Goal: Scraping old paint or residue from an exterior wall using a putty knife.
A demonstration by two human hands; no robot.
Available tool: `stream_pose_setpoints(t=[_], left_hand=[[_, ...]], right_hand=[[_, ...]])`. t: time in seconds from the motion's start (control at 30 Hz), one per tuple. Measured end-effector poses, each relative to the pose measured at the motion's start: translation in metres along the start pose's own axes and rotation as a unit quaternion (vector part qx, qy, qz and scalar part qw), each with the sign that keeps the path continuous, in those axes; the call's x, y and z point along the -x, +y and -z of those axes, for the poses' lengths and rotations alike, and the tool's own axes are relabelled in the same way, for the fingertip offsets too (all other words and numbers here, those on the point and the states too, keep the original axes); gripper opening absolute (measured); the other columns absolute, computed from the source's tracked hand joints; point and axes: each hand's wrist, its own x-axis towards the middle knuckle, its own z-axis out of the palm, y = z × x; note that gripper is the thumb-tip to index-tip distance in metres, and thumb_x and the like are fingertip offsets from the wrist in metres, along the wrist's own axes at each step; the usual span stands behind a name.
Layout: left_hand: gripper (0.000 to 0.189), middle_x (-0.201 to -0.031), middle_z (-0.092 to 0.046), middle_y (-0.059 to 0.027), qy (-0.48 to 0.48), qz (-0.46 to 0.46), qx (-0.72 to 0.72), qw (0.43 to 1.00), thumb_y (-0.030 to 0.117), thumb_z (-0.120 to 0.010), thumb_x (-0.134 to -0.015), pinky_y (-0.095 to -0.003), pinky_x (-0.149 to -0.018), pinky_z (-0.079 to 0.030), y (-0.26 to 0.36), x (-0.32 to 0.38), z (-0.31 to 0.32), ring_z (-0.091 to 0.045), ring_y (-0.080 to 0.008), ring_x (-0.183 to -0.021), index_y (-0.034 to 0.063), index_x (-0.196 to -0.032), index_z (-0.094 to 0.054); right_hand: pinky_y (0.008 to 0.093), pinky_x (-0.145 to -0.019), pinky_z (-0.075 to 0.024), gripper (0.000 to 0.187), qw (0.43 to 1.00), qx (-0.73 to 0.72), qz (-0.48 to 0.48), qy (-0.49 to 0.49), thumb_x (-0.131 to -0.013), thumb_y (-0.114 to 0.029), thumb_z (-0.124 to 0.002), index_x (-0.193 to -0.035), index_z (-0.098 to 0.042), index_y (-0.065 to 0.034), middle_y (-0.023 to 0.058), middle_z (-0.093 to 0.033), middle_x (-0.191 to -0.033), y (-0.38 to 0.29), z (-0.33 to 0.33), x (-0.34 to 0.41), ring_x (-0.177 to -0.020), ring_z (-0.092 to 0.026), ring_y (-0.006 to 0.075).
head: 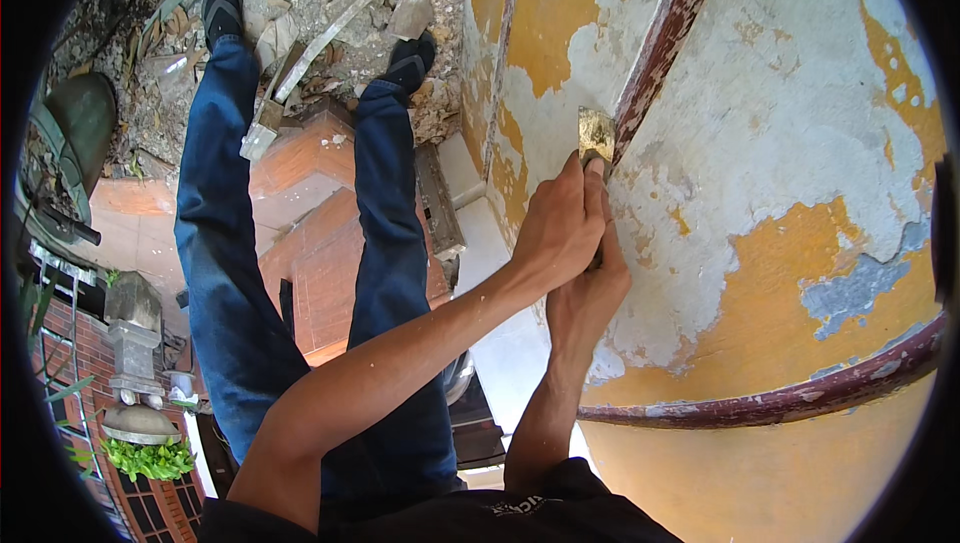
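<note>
Both hands hold a scraper with a flat, worn metal blade (596,132). My left hand (564,222) wraps over the scraper's upper part near the blade. Just below and to the right, my right hand (596,280) grips the handle, with a thumb or finger extended to the base of the blade. Most of the handle is hidden by the fingers. The blade lies against or just over the wall (675,168), beside a chipped dark-red raised moulding (660,48). The wall shows yellow paint patches among bare grey-white areas.
A second dark-red moulding (750,406) curves across the wall at lower right. Rubble and dry leaves surround my sandalled feet. A long wooden strip (352,14) lies between them. Tiled steps (322,228) are below my legs. A potted plant (146,457) stands at lower left.
</note>
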Motion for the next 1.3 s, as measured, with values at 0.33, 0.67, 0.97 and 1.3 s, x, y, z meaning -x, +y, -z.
stream_pose_setpoints(t=[0.33, 0.67, 0.97, 1.3], left_hand=[[0.036, -0.078, -0.062, -0.0315, 0.023, -0.009, 0.004, 1.000, 0.026, -0.037, -0.104, -0.0556, -0.072, -0.045, -0.003, 0.001, -0.003, -0.060, -0.0522, -0.080, -0.0063, -0.100, -0.051], [0.032, -0.075, -0.060, -0.0339, 0.034, -0.015, -0.008, 0.999, 0.022, -0.040, -0.103, -0.0570, -0.068, -0.043, -0.014, 0.014, -0.009, -0.058, -0.0536, -0.077, -0.0068, -0.100, -0.052], [0.033, -0.071, -0.060, -0.0330, 0.037, -0.029, -0.041, 0.998, 0.024, -0.040, -0.103, -0.0563, -0.065, -0.046, -0.022, 0.022, -0.012, -0.059, -0.0527, -0.072, -0.0072, -0.100, -0.052], [0.034, -0.067, -0.059, -0.0324, 0.038, -0.033, -0.079, 0.996, 0.022, -0.040, -0.104, -0.0541, -0.058, -0.047, -0.017, 0.017, -0.007, -0.060, -0.0509, -0.067, -0.0098, -0.103, -0.052]], right_hand=[[0.0374, -0.098, -0.0476, 0.047, 1.000, -0.019, -0.018, -0.015, -0.086, -0.001, -0.063, -0.133, -0.057, -0.0005, 0.0192, -0.065, -0.125, 0.015, 0.005, 0.006, -0.117, -0.063, 0.0314], [0.0354, -0.090, -0.0506, 0.047, 0.999, -0.026, -0.021, -0.014, -0.087, 0.000, -0.062, -0.134, -0.057, -0.0010, 0.0198, -0.065, -0.124, 0.023, -0.002, 0.010, -0.111, -0.066, 0.0290], [0.0351, -0.098, -0.0474, 0.047, 1.000, -0.026, 0.013, 0.002, -0.087, -0.002, -0.063, -0.134, -0.057, -0.0006, 0.0177, -0.065, -0.127, 0.034, -0.004, 0.019, -0.118, -0.062, 0.0263], [0.0321, -0.098, -0.0448, 0.045, 0.995, -0.101, 0.008, 0.016, -0.088, -0.006, -0.063, -0.132, -0.057, 0.0021, 0.0161, -0.063, -0.129, 0.038, -0.014, 0.022, -0.117, -0.059, 0.0212]])
